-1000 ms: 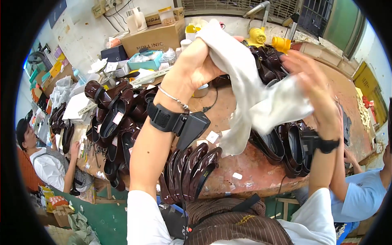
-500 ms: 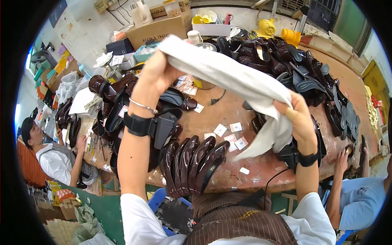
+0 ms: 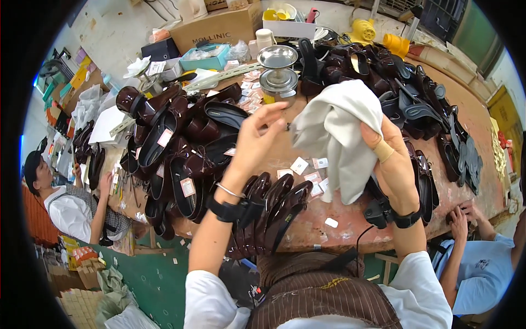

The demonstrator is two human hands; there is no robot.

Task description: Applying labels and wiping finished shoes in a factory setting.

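Observation:
My right hand [image 3: 395,164] grips a bunched white cloth [image 3: 339,123] above the table, with its thumb on top and the other fingers partly hidden. The thumb has a tan wrap around it. To the cloth's left, my left hand [image 3: 257,140] is apart from it, fingers spread and holding nothing. Below my left forearm, several glossy dark-brown shoes [image 3: 271,214] stand in a row near the table's front edge. More brown shoes [image 3: 192,159] with small tags are heaped to the left. Paper tags [image 3: 313,178] lie under the cloth.
A metal can with a dish top [image 3: 278,74] stands behind the cloth. Piled shoes [image 3: 394,88] fill the back right of the worktable [image 3: 342,225]. Co-workers sit at left [image 3: 74,203] and right [image 3: 474,263]. A teal tray [image 3: 205,56] and cardboard box [image 3: 216,33] are at the back.
The cloth, stretched between both hands before, now hangs bunched from my right hand. My left hand has let go and moved down and right. The right co-worker's hands have come together.

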